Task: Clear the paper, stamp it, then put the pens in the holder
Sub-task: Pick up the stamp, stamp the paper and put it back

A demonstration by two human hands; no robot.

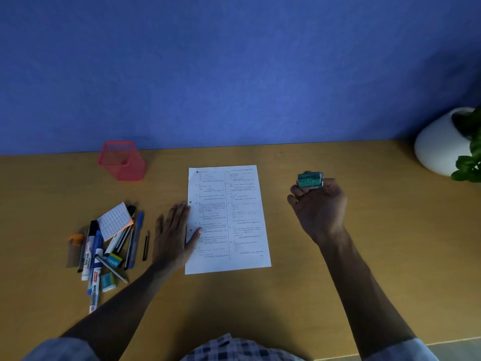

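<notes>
Printed paper (226, 220) is lying at the table's (364, 209) centre; the left hand (175, 234), fingers straight, is pressing its left edge. The right hand (318, 204) is gripping a green stamp (310, 180), raised right of the sheet. Pens (109, 251) are lying heaped toward the left edge; the red mesh holder (122, 161) is standing by the back edge.

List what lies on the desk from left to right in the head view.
Pile of pens and markers → red mesh holder (farther back) → left hand, lying flat on the paper's edge → paper → right hand holding the stamp → white plant pot.
</notes>
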